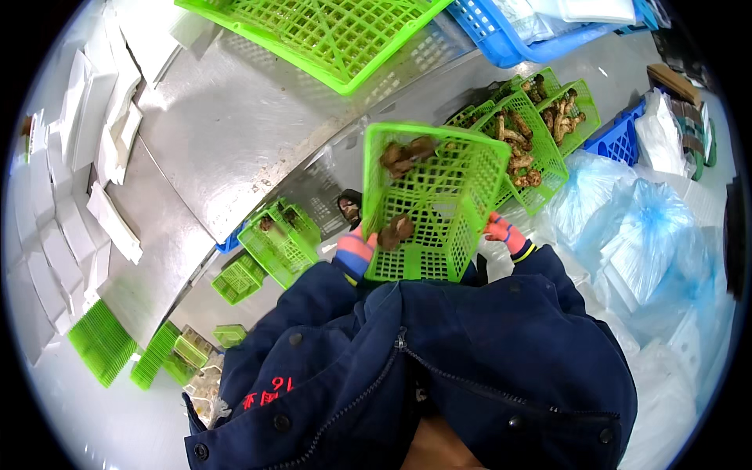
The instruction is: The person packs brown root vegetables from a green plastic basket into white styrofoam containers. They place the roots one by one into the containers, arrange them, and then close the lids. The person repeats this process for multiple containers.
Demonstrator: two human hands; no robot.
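A green plastic mesh basket (435,258) is tilted in front of my chest, gripped at its two sides. My left hand (356,249), in a pink and blue striped glove, holds its left side near the lower corner. On the other side my right hand (506,232), gloved alike, grips the right rim. Inside lie a few brown mushrooms, one clump (405,156) at the upper left and another (395,231) near my left hand. Beyond the right side, green baskets (543,200) hold several long-stemmed mushrooms (516,147).
A large green crate (346,82) and a blue crate (511,56) stand at the far edge. Smaller green baskets (282,244) sit left of my hands on the steel table (200,123). White foam boxes (76,117) are stacked at left; plastic bags (646,235) lie at right.
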